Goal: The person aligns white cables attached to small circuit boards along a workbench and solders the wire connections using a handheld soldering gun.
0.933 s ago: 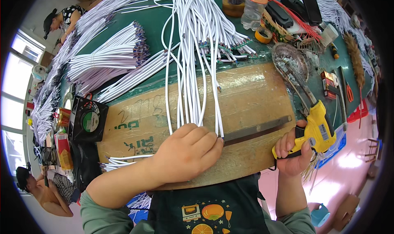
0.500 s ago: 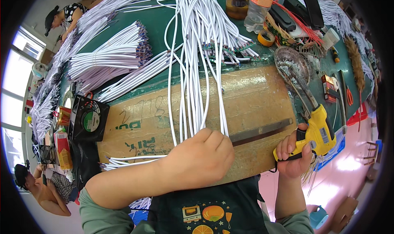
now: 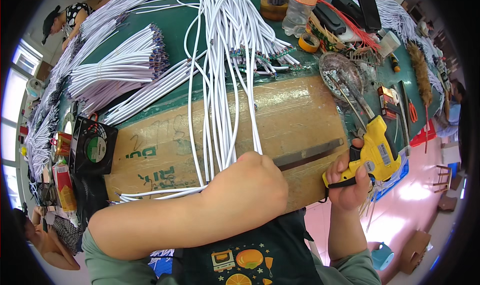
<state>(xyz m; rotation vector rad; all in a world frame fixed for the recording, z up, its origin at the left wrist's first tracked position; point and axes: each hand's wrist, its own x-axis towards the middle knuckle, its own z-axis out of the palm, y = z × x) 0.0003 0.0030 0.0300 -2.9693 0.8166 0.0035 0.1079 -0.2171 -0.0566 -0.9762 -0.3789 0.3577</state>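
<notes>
My left hand (image 3: 250,185) is closed in a fist over the lower edge of the cardboard. White cables (image 3: 232,110) run down from a large bundle to the fist; its fingertips are hidden behind the back of the hand. In my right hand (image 3: 345,187) is a yellow soldering gun (image 3: 381,152), gripped by its handle. The gun's metal tip points up and away, over a round, dirty metal dish (image 3: 345,67). Between the two hands a flat dark metal bar (image 3: 312,153) lies on the cardboard sheet (image 3: 287,107). A few white cables (image 3: 157,192) pass under my left forearm.
Bundled cables (image 3: 117,67) and a black fan (image 3: 94,147) stand left. A plastic bottle (image 3: 302,7), a cup of brown liquid (image 3: 274,2), orange tape (image 3: 309,42) and orange-handled scissors (image 3: 412,111) are at the far side and right. Two people sit at the left.
The whole view has shifted, so the table appears farther left. Against the cardboard, my left fist sits slightly farther right and nearer me. My right hand keeps its grip on the soldering gun.
</notes>
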